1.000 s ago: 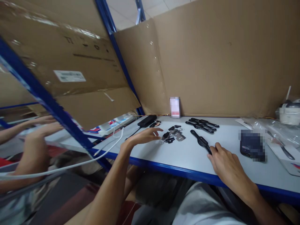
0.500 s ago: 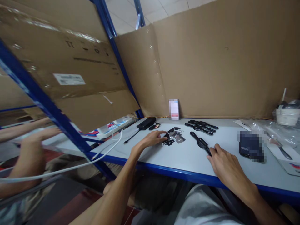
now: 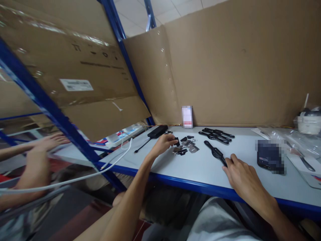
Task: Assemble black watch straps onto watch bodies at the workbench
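Note:
My left hand [image 3: 163,145] pinches a small black part [image 3: 177,142] just above the left side of a loose pile. That pile holds small black pieces [image 3: 182,152] and thin grey flat plates [image 3: 193,148]. Closed around the near end of a long black plastic piece [image 3: 214,150], wide in the middle and narrow at both ends, is my right hand [image 3: 240,174]. The far end of this piece points away from me. Several similar black pieces [image 3: 217,135] lie together behind it.
A black power adapter [image 3: 157,131] with its cable lies at the back left. One phone [image 3: 187,117] leans on the cardboard wall [image 3: 225,67]; another dark phone [image 3: 269,159] is at the right, near plastic bags [image 3: 288,137]. A white cable [image 3: 75,184] crosses left, by another person's hand [image 3: 52,142].
My left hand has lifted slightly off the pile with the small black part in its fingers. My right hand keeps its grip on the long black piece.

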Available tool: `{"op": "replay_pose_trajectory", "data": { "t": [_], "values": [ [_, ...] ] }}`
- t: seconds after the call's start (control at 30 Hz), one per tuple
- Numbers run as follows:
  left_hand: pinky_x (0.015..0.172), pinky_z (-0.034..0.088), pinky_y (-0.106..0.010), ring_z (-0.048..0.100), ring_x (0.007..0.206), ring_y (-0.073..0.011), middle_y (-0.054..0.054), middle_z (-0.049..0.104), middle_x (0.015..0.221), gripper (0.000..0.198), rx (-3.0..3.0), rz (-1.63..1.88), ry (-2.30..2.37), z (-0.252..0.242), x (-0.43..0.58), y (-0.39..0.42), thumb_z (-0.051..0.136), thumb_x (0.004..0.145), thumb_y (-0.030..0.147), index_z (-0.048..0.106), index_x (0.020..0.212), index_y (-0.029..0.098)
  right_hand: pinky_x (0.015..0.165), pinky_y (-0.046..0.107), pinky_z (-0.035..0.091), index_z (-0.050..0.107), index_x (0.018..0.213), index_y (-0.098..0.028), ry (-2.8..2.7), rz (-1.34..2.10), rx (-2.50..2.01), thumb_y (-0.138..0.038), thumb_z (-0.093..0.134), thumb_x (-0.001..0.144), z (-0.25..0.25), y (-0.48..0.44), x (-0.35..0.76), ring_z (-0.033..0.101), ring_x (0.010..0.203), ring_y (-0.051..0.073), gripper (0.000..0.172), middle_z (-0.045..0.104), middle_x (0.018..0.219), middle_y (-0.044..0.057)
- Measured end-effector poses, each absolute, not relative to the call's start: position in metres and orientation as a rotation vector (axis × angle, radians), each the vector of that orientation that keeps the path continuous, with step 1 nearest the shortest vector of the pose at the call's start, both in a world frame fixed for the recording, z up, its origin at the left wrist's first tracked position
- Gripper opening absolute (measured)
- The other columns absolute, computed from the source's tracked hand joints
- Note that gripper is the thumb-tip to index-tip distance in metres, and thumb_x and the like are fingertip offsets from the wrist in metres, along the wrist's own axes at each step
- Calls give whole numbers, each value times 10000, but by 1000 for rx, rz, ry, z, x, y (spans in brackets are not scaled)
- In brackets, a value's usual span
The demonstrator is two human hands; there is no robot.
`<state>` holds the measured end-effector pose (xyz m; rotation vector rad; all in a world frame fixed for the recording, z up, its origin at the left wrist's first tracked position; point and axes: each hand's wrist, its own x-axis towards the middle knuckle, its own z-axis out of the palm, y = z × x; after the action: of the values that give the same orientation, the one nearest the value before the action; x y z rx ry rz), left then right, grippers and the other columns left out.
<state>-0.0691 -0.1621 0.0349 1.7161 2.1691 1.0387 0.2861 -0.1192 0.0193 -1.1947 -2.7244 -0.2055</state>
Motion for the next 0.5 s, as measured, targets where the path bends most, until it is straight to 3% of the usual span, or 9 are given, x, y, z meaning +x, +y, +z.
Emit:
{"op": "replay_pose_trajectory", "data": {
  "t": [0.2,0.37,0.5],
  "values": [
    [468,246,-222,325,454,-62,70,366,481,404,1430,1439,1867,53,-31,-161,694,708,508,500,584,176,583,272,500,642,1116,-173,-2695,-241,-1142,-262,455,1019,10,-114,287,702,884,227,229,617,1106,115],
    [445,318,-201,473,435,-80,14,571,520,360,1348,1517,1608,59,5,-157,776,661,428,531,668,165,592,277,502,642,1129,-174,-2623,-277,-1098,-242,461,1013,1,-112,287,704,864,225,226,630,1109,120],
    [446,410,-217,569,466,-126,-24,644,560,344,1297,1464,1553,57,25,-154,763,673,411,511,713,179,597,267,498,662,1099,-182,-2639,-238,-1133,-198,486,997,1,-113,284,712,882,221,204,650,1105,118]
  ]
}}
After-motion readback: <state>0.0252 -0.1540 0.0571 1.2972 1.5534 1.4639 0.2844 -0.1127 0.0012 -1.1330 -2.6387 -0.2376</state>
